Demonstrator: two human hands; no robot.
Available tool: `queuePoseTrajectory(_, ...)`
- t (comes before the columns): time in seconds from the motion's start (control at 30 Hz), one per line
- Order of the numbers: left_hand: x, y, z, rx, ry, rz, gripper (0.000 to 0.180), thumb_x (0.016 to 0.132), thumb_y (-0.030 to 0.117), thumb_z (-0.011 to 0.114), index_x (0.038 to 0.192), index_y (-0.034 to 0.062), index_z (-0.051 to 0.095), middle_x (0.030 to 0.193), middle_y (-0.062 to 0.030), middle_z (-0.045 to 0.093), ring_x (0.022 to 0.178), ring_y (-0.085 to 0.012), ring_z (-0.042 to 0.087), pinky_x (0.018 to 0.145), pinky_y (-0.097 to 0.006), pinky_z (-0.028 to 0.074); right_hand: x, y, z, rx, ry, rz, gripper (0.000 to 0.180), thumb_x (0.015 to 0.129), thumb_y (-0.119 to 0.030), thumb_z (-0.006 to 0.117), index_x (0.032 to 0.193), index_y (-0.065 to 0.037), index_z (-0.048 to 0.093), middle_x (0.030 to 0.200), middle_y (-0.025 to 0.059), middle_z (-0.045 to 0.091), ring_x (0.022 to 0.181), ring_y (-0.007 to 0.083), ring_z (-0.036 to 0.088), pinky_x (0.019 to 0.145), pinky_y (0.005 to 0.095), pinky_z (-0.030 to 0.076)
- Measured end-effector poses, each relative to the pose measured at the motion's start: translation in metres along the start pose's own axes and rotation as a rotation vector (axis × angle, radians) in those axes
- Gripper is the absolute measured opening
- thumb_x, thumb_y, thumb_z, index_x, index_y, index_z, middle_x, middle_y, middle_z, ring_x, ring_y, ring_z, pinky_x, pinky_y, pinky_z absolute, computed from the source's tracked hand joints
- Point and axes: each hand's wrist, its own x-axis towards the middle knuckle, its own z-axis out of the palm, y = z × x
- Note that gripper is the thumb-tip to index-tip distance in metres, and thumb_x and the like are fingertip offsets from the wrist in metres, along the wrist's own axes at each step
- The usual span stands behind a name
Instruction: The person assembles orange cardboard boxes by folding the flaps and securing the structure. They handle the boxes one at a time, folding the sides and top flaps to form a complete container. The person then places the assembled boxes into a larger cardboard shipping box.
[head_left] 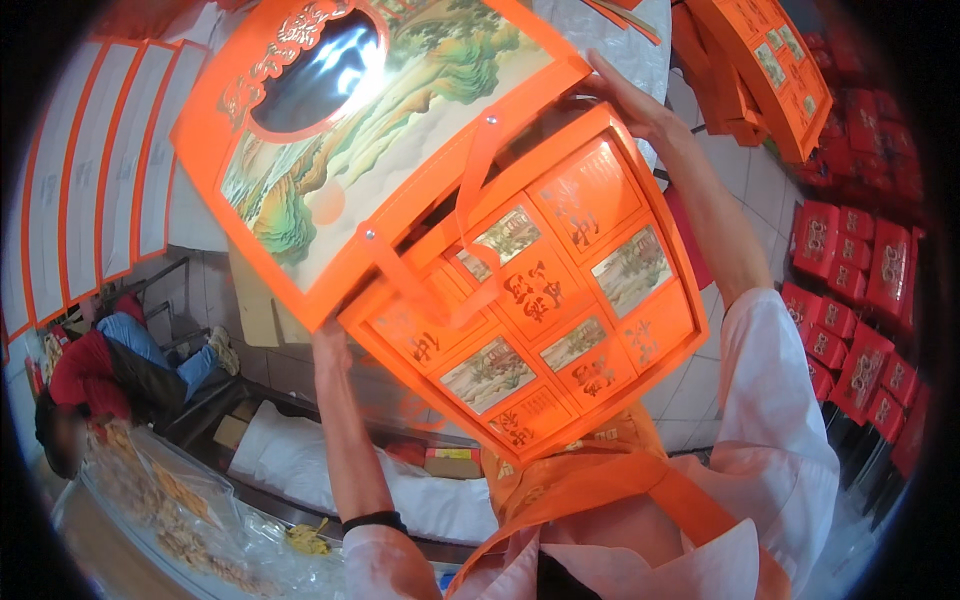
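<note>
A large orange gift box stands open in front of me, tilted. Its lid (440, 130) carries a green landscape picture and an oval window (325, 70). Below the lid, the orange tray (690, 300) is packed with several small orange boxes (535, 300), some with landscape pictures. Orange ribbon straps (478, 180) run from two rivets on the lid across the tray. My left hand (332, 350) grips the lower left corner where lid and tray meet, its fingers mostly hidden behind. My right hand (628, 98) holds the upper right corner, fingers partly behind the edge.
Red boxes (845, 330) are stacked on the right, and more orange boxes (765, 60) stand at the upper right. White panels with orange edges (110, 160) lean at the left. A person (105, 375) bends beside a table with bagged light-brown pieces (170, 500). White cloth (350, 475) lies nearby.
</note>
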Motion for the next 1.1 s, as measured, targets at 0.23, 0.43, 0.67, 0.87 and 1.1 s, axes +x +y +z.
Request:
queuePoseTrajectory(0.23,0.000,0.002,0.002,-0.377,-0.208,-0.133,0.037,0.088,0.024,0.042,0.118,0.0016,0.040,0.112,-0.0109,0.048,0.098,-0.0213,0.051,0.082,-0.034,0.045,0.003,0.004,0.008,-0.123,0.094,0.008,0.068,0.080,-0.053,0.046,0.124,-0.002,0.036,0.122,0.0103,0.042,0.106,0.0163,0.046,0.089,0.0278,0.040)
queuePoseTrajectory(0.43,0.000,-0.009,-0.003,-0.462,-0.172,-0.073,0.039,0.088,0.027,0.040,0.117,0.0016,0.040,0.113,-0.0116,0.048,0.098,-0.0219,0.052,0.081,-0.034,0.046,-0.011,0.007,0.010,-0.271,0.188,0.000,0.068,0.079,-0.053,0.047,0.122,-0.001,0.038,0.119,0.0116,0.045,0.102,0.0146,0.050,0.084,0.0263,0.043)
queuePoseTrajectory(0.67,0.000,-0.032,-0.004,-0.151,0.018,0.261,0.040,0.088,0.030,0.037,0.113,-0.0006,0.042,0.108,-0.0114,0.050,0.095,-0.0204,0.053,0.078,-0.032,0.047,-0.019,0.005,0.037,-0.226,0.218,-0.020,0.063,0.081,-0.049,0.047,0.120,-0.001,0.039,0.118,0.0100,0.046,0.102,0.0132,0.049,0.084,0.0248,0.042)
queuePoseTrajectory(0.87,0.000,-0.030,-0.005,-0.151,0.014,0.207,0.037,0.088,0.028,0.039,0.109,-0.0021,0.046,0.103,-0.0109,0.052,0.091,-0.0193,0.054,0.073,-0.030,0.047,-0.021,0.005,0.042,-0.157,0.231,-0.030,0.061,0.082,-0.047,0.046,0.120,0.000,0.039,0.116,0.0095,0.047,0.099,0.0129,0.050,0.083,0.0245,0.043)
queuePoseTrajectory(1.1,-0.023,-0.029,-0.012,0.323,-0.121,0.357,0.040,0.087,0.028,0.041,0.112,-0.0034,0.044,0.107,-0.0143,0.052,0.093,-0.0226,0.054,0.077,-0.032,0.044,-0.022,0.002,0.027,-0.143,0.176,-0.006,0.059,0.084,-0.044,0.045,0.125,-0.003,0.035,0.125,0.0070,0.038,0.111,0.0148,0.041,0.090,0.0282,0.037)
